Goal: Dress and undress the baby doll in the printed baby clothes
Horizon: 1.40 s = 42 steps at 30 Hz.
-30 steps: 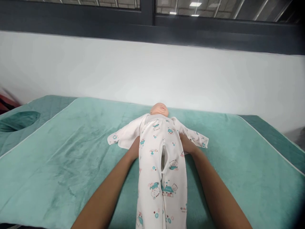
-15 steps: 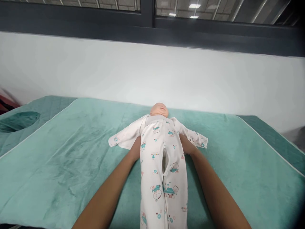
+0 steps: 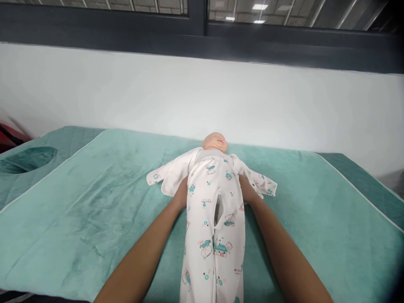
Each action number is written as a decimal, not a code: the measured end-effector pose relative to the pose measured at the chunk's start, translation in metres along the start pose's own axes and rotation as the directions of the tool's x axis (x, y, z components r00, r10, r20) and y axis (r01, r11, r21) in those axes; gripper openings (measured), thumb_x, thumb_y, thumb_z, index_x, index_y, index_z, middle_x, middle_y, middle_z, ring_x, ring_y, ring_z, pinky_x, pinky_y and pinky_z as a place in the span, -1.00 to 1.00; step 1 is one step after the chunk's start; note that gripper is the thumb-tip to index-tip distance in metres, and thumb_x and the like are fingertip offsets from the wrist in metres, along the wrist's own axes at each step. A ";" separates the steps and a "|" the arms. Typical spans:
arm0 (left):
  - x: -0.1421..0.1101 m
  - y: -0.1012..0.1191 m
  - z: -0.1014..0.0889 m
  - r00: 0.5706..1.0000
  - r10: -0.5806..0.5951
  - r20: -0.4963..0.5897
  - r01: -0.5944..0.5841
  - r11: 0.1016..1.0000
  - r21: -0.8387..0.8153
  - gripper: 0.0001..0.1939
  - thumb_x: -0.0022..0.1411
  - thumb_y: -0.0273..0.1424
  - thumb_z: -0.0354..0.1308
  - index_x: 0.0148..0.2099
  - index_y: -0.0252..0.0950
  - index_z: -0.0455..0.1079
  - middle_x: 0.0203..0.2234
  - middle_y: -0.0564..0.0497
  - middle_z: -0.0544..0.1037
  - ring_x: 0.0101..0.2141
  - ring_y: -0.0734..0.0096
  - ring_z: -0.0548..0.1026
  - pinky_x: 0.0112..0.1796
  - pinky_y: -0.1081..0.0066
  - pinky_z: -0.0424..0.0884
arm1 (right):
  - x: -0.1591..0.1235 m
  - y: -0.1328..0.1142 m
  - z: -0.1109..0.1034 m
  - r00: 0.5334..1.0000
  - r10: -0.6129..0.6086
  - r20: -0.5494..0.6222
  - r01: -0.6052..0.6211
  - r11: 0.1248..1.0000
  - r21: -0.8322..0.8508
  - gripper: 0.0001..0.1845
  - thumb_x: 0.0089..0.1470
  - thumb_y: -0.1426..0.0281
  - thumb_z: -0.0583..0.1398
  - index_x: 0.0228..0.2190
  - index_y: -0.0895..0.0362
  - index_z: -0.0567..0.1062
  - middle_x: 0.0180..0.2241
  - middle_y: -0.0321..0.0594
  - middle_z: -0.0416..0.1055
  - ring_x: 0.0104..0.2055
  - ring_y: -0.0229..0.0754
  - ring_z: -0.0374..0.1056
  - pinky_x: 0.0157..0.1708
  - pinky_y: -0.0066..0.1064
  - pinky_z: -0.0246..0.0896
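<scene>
A baby doll (image 3: 215, 142) lies on its back on the teal bed cover, head toward the wall. It wears a white jacket (image 3: 176, 170) with both sleeves spread out. White split-crotch baby trousers (image 3: 202, 219), printed with bears and houses, stretch from its chest toward me. My left hand (image 3: 181, 194) reaches under the left side of the trousers at the doll's waist. On the opposite side, my right hand (image 3: 248, 190) goes under the trousers in the same way. Cloth hides the fingers of both hands, so their grip does not show.
The teal cover (image 3: 104, 193) spreads on both sides of the doll, with an oval face hole (image 3: 30, 160) at far left. A white wall (image 3: 202, 97) rises behind, below a dark window frame (image 3: 202, 44). Something red (image 3: 11, 136) stands at the left edge.
The doll and jacket have shifted slightly up and right in view. The trouser legs swing a little from side to side. Both hands stay at the doll's waist.
</scene>
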<state>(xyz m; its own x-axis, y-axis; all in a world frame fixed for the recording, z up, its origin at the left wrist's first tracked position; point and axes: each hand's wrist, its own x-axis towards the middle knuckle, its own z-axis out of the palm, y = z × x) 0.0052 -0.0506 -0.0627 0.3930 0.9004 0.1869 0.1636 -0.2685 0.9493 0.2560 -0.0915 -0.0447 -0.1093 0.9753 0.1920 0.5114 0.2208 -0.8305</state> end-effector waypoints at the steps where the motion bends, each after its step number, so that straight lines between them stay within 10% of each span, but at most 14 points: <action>1: 0.000 0.000 0.001 1.000 -0.003 -0.003 0.003 1.000 -0.022 -0.50 0.15 -0.23 0.20 0.10 -0.36 0.40 0.06 -0.22 0.53 0.07 -0.03 0.45 0.00 0.10 0.44 | 0.000 0.000 0.001 1.000 0.006 -0.009 -0.006 1.000 -0.019 -0.61 -0.14 0.14 0.32 -0.26 0.06 0.63 -0.24 -0.07 0.59 -0.11 0.21 0.43 -0.01 -0.06 0.27; 14: 0.005 0.005 -0.009 0.928 0.218 -0.301 -0.112 0.936 0.334 -0.72 0.22 -0.40 0.07 -0.02 -0.27 0.41 -0.07 -0.08 0.53 -0.03 0.22 0.46 0.05 0.20 0.37 | -0.010 0.008 0.012 0.936 0.136 -0.324 -0.138 0.990 0.019 -0.70 0.13 0.27 0.12 -0.16 0.08 0.55 -0.21 -0.18 0.57 -0.17 -0.01 0.43 -0.17 -0.23 0.29; 19: 0.021 0.012 -0.023 0.891 0.410 -0.195 -0.264 0.817 0.512 -0.74 0.35 -0.35 0.00 0.00 -0.22 0.44 0.08 -0.10 0.45 0.22 0.20 0.26 0.23 0.10 0.16 | -0.007 -0.003 0.009 0.840 -0.111 -0.531 0.047 0.990 -0.134 -0.78 0.20 0.26 0.12 -0.24 0.06 0.53 -0.17 -0.11 0.49 -0.09 -0.06 0.38 -0.01 -0.21 0.23; 28: 0.061 0.033 -0.063 0.943 0.128 0.306 -0.205 0.950 0.235 -0.84 0.28 -0.26 0.10 -0.28 -0.23 0.36 0.24 -0.09 0.32 0.23 0.18 0.29 0.18 0.19 0.23 | 0.047 -0.019 -0.021 0.999 -0.027 0.021 0.024 0.995 0.100 -0.73 0.07 0.15 0.24 -0.46 0.08 0.41 0.19 -0.17 0.34 0.16 0.03 0.28 0.13 -0.13 0.07; 36: 0.073 0.001 -0.036 0.986 0.108 -0.130 -0.084 0.980 0.180 -0.89 0.31 -0.30 0.05 -0.25 -0.21 0.23 -0.10 -0.04 0.58 -0.09 0.27 0.52 -0.09 0.25 0.38 | 0.059 0.008 -0.002 0.959 0.123 -0.257 -0.069 0.975 0.212 -0.72 0.15 0.14 0.15 -0.44 0.06 0.29 -0.28 -0.28 0.53 -0.27 -0.16 0.37 -0.28 -0.35 0.20; 42: 0.072 -0.007 -0.030 0.950 0.261 -0.172 -0.194 0.924 0.328 -0.82 0.33 -0.45 -0.02 -0.06 -0.19 0.32 -0.05 -0.03 0.55 0.00 0.29 0.48 0.03 0.19 0.35 | 0.062 0.008 0.009 0.938 0.079 -0.338 -0.015 0.982 0.190 -0.79 0.12 0.21 0.19 -0.40 0.06 0.33 -0.14 -0.21 0.53 -0.15 -0.15 0.41 -0.09 -0.28 0.24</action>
<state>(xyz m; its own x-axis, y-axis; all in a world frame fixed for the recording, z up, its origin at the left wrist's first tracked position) 0.0049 0.0262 -0.0484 0.2600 0.8442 0.4687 0.3721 -0.5355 0.7581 0.2458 -0.0292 -0.0438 0.2257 0.9298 0.2907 0.3418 0.2039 -0.9174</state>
